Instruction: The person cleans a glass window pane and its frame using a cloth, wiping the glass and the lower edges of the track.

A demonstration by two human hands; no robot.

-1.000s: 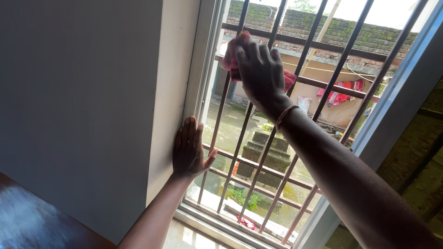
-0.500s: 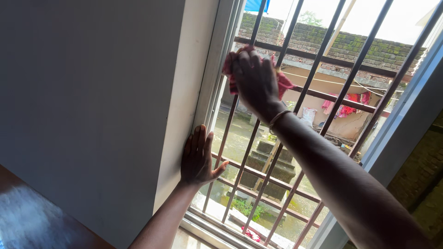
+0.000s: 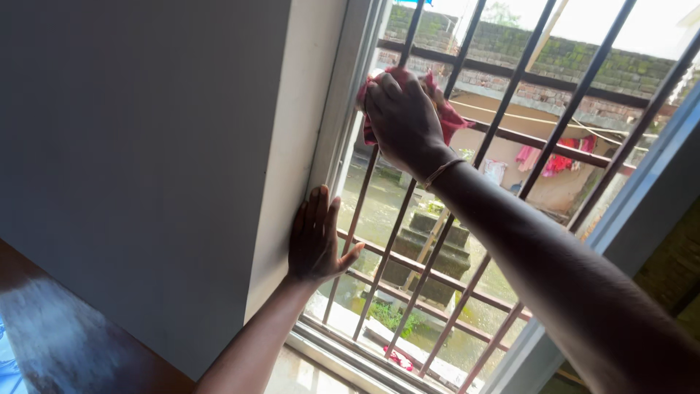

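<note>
My right hand point(image 3: 402, 120) is closed around a red cloth point(image 3: 450, 118) and presses it against the brown metal window bars point(image 3: 510, 87), near the upper left of the grille. A thin bracelet sits on that wrist. My left hand point(image 3: 315, 237) lies flat with fingers spread against the white window reveal point(image 3: 295, 146), lower down beside the frame, and holds nothing. The thumb reaches toward the leftmost bar.
A grey wall point(image 3: 131, 146) fills the left. A dark wooden surface point(image 3: 65, 343) lies at the bottom left. The pale window frame point(image 3: 620, 211) runs up the right side. Outside are a brick wall, hanging clothes and a wet yard.
My right hand with the cloth has slid slightly down and left along the bars. The left hand stays pressed on the reveal. The view has shifted a little.
</note>
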